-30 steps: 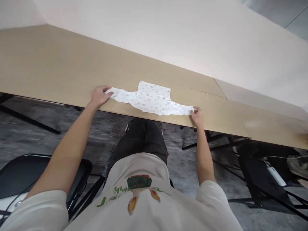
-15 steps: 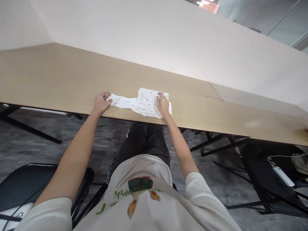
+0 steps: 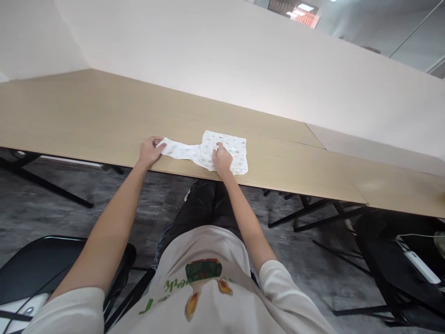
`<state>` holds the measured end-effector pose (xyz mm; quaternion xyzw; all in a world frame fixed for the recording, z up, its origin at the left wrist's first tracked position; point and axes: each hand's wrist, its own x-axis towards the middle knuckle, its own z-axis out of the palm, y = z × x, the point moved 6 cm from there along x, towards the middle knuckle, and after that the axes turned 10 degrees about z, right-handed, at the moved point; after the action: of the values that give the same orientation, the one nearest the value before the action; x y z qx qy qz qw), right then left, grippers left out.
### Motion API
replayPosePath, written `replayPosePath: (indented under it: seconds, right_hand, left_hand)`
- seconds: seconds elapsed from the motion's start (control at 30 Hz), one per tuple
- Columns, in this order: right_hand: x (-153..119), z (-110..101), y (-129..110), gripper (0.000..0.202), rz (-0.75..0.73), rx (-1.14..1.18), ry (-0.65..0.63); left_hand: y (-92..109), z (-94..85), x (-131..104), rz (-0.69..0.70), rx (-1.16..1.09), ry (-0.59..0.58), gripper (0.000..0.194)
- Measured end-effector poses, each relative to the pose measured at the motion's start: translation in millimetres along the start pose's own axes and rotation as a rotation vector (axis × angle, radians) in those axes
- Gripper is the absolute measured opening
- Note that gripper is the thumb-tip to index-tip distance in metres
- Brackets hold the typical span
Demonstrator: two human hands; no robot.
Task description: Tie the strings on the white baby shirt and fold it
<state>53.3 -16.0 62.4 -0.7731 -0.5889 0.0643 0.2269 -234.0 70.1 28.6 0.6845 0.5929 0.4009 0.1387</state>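
Note:
A small white garment [image 3: 236, 144] with a scattered print lies on the light wooden table, its body folded into a rough rectangle. One narrow sleeve stretches from it to the left. At the sleeve's end, my left hand [image 3: 150, 151] pinches the cuff between thumb and fingers. My right hand [image 3: 222, 160] rests on the garment's body, left of its middle, with the fingers loosely bent and slightly apart. It covers part of the cloth and grips no visible fold.
The table [image 3: 114, 116] runs across the view, with a white partition [image 3: 208, 60] behind it. A black chair [image 3: 45, 260] stands at lower left. At right, another black chair [image 3: 378, 260] carries a white device [image 3: 422, 267] with a cable.
My right hand has slid left across the garment, from its right edge to nearer the sleeve, uncovering the right side. My left hand keeps hold of the cuff. The view has shifted slightly.

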Motion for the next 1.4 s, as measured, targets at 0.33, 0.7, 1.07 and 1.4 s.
replayPosePath:
  seconds: [0.33,0.7,1.07,1.4]
  right_hand:
    - [-204.1,85.7,0.2,0.027,-0.259,0.246,-0.415]
    - [-223.7,110.8,9.5,0.017,-0.294,0.169,-0.567]
    - [-139.7,8.4,111.2,0.027,-0.125,0.503,0.168]
    - [-34.2,-38.3,162.8,0.029,-0.316,0.288,0.095]
  left_hand:
    - [51.3,26.0,19.5,-0.048,-0.225,0.166,0.05]
    - [211.9,154.2,-57.4,0.519,-0.223,-0.29,0.051]
    - [111.0,73.1,-49.1,0.638,-0.09,-0.216,0.035]
    - [88.9,68.6,-53.5,0.654,-0.092,-0.42,0.04]
